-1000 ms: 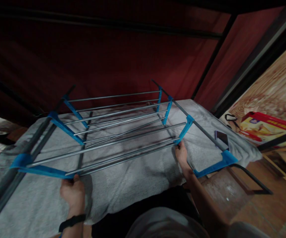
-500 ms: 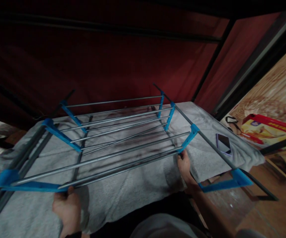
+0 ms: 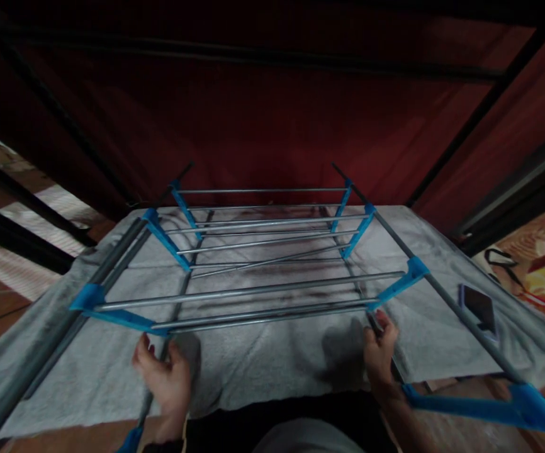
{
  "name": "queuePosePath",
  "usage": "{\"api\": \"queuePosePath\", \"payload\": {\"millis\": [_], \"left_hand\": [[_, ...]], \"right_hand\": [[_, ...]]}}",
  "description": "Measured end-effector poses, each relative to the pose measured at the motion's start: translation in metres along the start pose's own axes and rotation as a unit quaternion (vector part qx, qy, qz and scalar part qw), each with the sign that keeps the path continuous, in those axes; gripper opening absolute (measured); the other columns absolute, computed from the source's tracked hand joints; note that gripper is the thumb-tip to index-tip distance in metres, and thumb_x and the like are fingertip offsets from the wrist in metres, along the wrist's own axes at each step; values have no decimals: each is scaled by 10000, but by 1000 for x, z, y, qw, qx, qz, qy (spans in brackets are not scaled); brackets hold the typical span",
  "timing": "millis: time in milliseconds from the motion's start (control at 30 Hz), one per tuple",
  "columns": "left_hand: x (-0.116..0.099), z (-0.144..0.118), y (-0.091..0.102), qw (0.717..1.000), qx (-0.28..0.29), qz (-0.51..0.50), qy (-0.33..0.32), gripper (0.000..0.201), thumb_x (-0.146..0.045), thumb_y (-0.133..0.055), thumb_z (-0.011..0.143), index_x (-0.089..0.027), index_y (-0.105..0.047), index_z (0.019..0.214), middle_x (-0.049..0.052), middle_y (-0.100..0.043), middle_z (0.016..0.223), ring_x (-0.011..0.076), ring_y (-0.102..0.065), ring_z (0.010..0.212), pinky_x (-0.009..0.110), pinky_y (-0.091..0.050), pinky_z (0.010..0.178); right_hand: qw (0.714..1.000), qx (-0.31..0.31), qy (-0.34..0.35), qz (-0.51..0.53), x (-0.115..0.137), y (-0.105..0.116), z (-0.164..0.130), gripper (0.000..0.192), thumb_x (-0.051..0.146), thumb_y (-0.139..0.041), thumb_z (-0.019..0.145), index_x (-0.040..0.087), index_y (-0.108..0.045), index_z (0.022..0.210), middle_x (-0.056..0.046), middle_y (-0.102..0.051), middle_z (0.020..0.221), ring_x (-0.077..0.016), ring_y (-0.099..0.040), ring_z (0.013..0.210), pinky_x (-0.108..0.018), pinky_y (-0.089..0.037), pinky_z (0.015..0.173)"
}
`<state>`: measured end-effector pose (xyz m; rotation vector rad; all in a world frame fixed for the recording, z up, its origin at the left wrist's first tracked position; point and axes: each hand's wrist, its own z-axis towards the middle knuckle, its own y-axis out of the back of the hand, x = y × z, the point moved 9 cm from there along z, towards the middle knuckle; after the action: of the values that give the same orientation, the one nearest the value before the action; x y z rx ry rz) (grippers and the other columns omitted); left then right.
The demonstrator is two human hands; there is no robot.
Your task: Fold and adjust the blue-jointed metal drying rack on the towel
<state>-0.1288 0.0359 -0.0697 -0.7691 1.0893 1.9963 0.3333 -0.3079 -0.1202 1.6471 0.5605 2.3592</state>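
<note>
Folding clothes-drying rack of grey metal rods with bright blue plastic joints (image 3: 272, 264): lies spread flat over a grey towel-covered surface (image 3: 277, 365) (dark red fabric wall behind). Right hand (image 3: 380, 352): fingers curled around the rack's near right rod end. Left hand (image 3: 163, 377): fingers loosely spread, just below the near left blue joint, grip unclear. Dark-screened phone (image 3: 479, 304): on the towel, right of the rack.
</note>
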Motion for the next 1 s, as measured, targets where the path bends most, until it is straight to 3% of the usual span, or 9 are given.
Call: {"api": "queuePosePath", "payload": {"millis": [100, 200, 333, 467, 633, 800, 900, 1000], "left_hand": [[-34, -14, 2, 997, 3, 37, -71, 587, -313, -550, 874, -131, -451, 1423, 178, -474, 1345, 329, -410, 1347, 529, -354, 1138], [-51, -18, -5, 996, 33, 34, -79, 459, -327, -512, 915, -147, -540, 1336, 154, -497, 1272, 297, -464, 1271, 492, -382, 1113], [-61, -8, -8, 994, 32, 70, -76, 314, -301, -480, 936, -184, -670, 1156, 121, -547, 1113, 275, -521, 1110, 497, -414, 1029], [-79, 2, -12, 987, 51, 83, -131, 252, -272, -480, 941, -224, -719, 1003, 85, -598, 977, 250, -553, 987, 469, -428, 975], [-83, -2, -9, 984, 72, 25, -158, 239, -235, -466, 962, -226, -699, 1015, 77, -631, 1040, 226, -579, 1029, 402, -461, 941], [-67, -6, 5, 989, 37, 4, -143, 212, -200, -483, 959, -213, -683, 1029, 71, -608, 1027, 209, -582, 1018, 376, -476, 938], [-72, 1, -4, 986, 70, -14, -149, 228, -208, -473, 961, -221, -693, 1021, 66, -619, 1061, 206, -589, 1040, 371, -477, 960], [-82, 16, -21, 985, 115, -23, -130, 224, -269, -488, 956, -226, -704, 997, 66, -638, 1047, 216, -608, 1018, 368, -497, 940]], "right_hand": [[994, 83, 65, 43, 37, -12, -23, 321, 331, -499, 890, 215, -594, 1174, -84, -594, 1158, -241, -576, 1075, -434, -472, 959], [971, 167, 156, 74, 90, -29, -40, 229, 263, -455, 929, 230, -662, 1022, -71, -644, 1070, -227, -615, 1041, -410, -499, 924], [928, 286, 232, 49, 156, -67, -45, 328, 226, -407, 951, 294, -711, 1053, -73, -678, 1118, -236, -636, 1083, -423, -528, 940], [881, 346, 319, -39, 202, -113, -37, 404, 181, -398, 946, 303, -694, 1193, -78, -672, 1220, -257, -612, 1167, -489, -477, 1048], [832, 376, 397, -92, 220, -171, -25, 451, 144, -411, 927, 225, -616, 1320, -93, -567, 1421, -250, -500, 1333, -475, -421, 1114], [797, 423, 389, -185, 216, -232, -19, 485, 154, -405, 933, 162, -557, 1392, -128, -481, 1512, -253, -419, 1395, -460, -339, 1160], [766, 454, 397, -224, 224, -264, -25, 523, 135, -411, 918, 147, -504, 1433, -138, -440, 1538, -242, -391, 1403, -428, -320, 1160], [735, 470, 433, -229, 239, -287, -34, 520, 73, -411, 888, 159, -524, 1388, -128, -499, 1472, -228, -426, 1356, -402, -308, 1156]]}}
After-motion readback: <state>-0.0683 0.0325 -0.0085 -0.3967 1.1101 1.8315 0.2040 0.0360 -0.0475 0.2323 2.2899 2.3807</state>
